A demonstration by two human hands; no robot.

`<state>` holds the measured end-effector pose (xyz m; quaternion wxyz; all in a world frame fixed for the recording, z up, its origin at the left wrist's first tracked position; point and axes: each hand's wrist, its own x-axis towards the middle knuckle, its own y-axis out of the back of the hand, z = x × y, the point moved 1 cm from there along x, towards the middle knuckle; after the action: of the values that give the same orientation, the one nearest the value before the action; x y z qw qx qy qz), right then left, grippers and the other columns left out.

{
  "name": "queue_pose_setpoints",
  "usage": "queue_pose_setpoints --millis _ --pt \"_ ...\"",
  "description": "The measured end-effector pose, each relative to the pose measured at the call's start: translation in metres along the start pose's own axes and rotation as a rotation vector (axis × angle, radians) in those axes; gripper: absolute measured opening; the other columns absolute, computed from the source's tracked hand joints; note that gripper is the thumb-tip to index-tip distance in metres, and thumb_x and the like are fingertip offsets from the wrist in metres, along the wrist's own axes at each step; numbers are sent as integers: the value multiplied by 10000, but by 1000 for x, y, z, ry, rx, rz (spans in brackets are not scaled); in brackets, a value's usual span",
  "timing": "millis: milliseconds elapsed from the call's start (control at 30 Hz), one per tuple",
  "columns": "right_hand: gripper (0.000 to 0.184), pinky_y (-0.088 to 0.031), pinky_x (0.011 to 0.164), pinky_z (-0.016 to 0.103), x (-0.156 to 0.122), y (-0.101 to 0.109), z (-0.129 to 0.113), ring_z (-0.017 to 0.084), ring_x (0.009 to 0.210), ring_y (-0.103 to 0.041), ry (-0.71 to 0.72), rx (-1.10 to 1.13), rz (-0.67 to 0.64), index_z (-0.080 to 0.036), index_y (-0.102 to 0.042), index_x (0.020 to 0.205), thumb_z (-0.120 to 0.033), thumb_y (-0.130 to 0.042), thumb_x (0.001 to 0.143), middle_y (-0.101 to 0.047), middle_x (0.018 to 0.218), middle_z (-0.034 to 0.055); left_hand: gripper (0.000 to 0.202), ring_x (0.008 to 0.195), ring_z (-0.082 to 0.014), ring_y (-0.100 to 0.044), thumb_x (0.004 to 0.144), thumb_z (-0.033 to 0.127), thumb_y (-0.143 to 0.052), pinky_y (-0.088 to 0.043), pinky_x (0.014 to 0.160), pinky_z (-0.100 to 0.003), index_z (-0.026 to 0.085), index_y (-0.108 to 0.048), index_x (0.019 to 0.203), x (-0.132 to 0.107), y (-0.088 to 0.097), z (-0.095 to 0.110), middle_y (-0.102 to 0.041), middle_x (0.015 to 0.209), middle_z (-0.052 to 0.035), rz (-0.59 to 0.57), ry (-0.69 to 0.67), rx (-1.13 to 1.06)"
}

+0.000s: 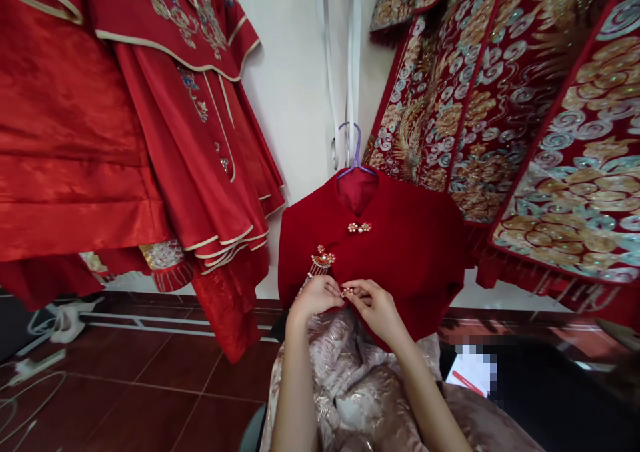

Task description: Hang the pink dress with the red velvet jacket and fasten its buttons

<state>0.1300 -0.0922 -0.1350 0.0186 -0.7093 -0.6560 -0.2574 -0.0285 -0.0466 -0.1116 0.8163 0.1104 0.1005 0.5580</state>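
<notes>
A person's right hand (376, 307) is pinching a small beaded clasp (347, 293) low on the front of a red jacket (415, 239), the left hand (316, 297) curling against it, its grip hidden. The brooch (324, 260) is dangling its fringe beside the left hand, risking a snag, while any hard tug is threatening to swing the jacket on its hanger (357, 161).
</notes>
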Motion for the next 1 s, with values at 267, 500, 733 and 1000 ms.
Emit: queue_pose_setpoints --millis 267,500,733,1000 --pt "243 -557 684 271 0 1 3 161 779 -622 -2 25 -9 -210 -706 977 -331 -576 811 -605 887 63 126 591 -127 -624 546 150 -736 -495 606 -224 123 -656 639 3 -1 -3 -688 631 -41 40 -13 18" --pt "260 -552 658 259 0 -1 2 158 764 -621 10 14 -2 -199 -703 965 -376 -566 833 -604 868 64 137 552 -126 -614 556 114 -669 -505 604 -242 108 -710 687 -3 5 1 -699 624 -45 21 27 -7" --pt "248 -558 673 261 0 -1 3 155 759 -622 16 16 6 -192 -698 959 -366 -576 832 -609 883 69 197 610 -144 -640 563 234 -748 -516 640 -251 102 -712 705 -2 4 -2 -717 687 -76 20 -1 -3" --pt "237 -563 687 262 2 -4 4 153 768 -619 41 6 37 -182 -694 959 -350 -573 843 -603 875 63 203 575 -118 -609 577 151 -691 -489 610 -229 66 -720 759 -2 5 -1 -701 653 -64 37 53 48"
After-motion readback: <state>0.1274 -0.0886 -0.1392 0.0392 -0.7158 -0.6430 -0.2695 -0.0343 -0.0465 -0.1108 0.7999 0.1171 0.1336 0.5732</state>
